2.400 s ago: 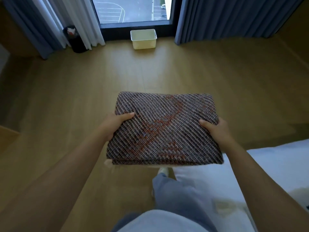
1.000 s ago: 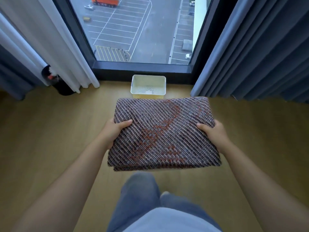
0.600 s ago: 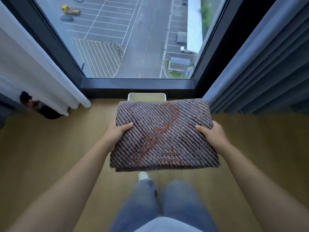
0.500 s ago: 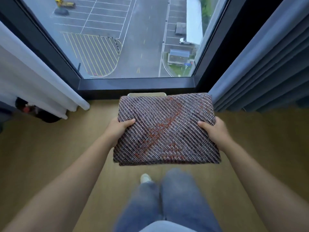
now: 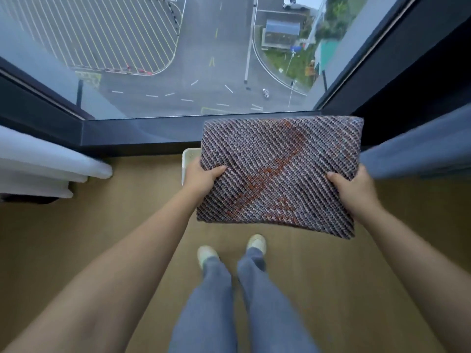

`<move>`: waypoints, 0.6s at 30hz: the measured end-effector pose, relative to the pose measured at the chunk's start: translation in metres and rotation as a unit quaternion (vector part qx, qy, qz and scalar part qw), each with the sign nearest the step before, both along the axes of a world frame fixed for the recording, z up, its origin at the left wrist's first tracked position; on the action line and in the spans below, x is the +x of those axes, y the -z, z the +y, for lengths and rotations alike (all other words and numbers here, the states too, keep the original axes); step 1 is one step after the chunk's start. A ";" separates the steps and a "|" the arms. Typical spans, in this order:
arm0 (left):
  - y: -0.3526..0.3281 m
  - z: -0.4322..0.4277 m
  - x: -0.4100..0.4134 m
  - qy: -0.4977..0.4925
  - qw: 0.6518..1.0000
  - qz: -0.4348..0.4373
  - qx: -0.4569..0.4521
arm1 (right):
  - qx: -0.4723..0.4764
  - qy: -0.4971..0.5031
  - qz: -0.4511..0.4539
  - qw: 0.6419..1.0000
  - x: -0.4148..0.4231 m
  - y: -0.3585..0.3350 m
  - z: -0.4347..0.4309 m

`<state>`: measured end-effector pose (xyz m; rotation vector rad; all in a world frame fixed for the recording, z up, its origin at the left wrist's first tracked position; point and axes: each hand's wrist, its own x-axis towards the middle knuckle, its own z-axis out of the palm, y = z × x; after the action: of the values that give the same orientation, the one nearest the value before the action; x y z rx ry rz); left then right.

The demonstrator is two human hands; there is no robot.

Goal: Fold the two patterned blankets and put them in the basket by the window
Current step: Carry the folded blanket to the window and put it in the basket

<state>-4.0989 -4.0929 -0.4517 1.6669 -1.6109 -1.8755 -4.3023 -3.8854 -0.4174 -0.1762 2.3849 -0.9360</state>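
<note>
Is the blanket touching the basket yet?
Cannot tell. In the head view the blanket hides nearly all of the basket, so no contact or gap shows.

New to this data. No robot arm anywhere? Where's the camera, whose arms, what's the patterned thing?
No machine here: a person wears one wide-angle camera on the head, looking forward and down, so the arms are their own. The left hand and right hand each grip a side of a folded patterned blanket, held in the air. Behind the left hand, a corner of the pale basket shows on the wooden floor by the window. Its inside is hidden. A white curtain hangs at left, a blue curtain at right.
</note>
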 end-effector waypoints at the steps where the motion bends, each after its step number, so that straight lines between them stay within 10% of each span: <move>1: 0.024 -0.012 -0.008 -0.003 1.000 -0.001 -0.012 | 0.007 0.003 0.005 1.000 -0.007 0.023 -0.015; 18: 0.406 -0.124 0.044 -0.004 0.959 -0.244 -0.147 | 0.122 -0.152 0.014 0.981 0.031 0.418 -0.151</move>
<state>-4.0549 -4.2164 -0.8575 2.0899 -1.9297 -1.1895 -4.2711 -4.0365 -0.8357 -0.4460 2.3855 -0.4978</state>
